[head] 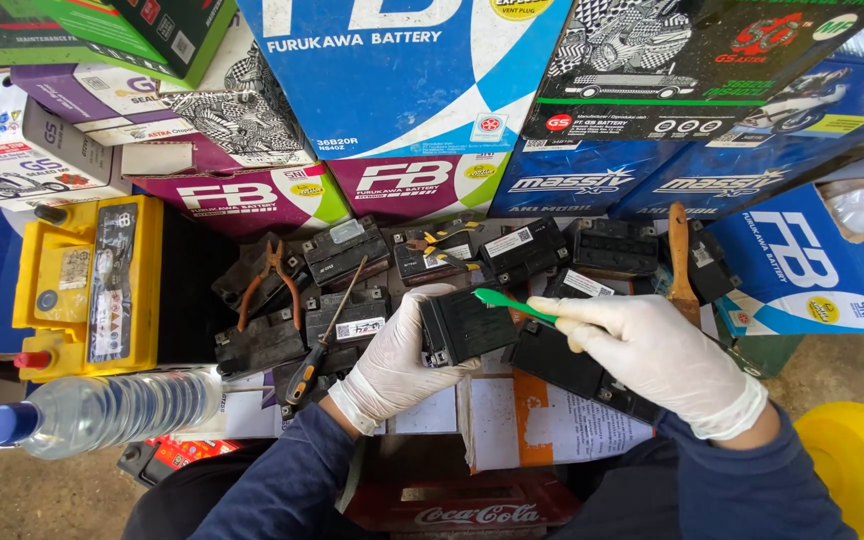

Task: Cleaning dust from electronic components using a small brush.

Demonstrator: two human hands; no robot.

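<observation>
Battery, small and black, sits dead centre of the frame in our left hand, gloved fingers wrapped tight around its left end so it's held up off the pile. Our right hand, also in a white glove, has its fingers pinched together on a green-handled brush, and the green tip is right at the battery's top edge, touching or just about touching, hard to call. As for how far along we are, we'd guess it's mid-clean on this one: the casing looks dusty, and we can't tell any cleaned batteries from dirty ones in the heap, so probably plenty left. Just behind it there's a whole row of similar black batteries lying loose across the middle of the frame. Left of centre we've got orange-handled pliers and a screwdriver resting on that pile. A wooden-handled paintbrush stands right of centre. Further out, a big yellow battery is at the left, a clear water bottle with a blue cap lies at lower left, and stacked cardboard battery boxes fill the top of the frame. Bottom right corner shows a yellow rounded thing, can't say what.
</observation>
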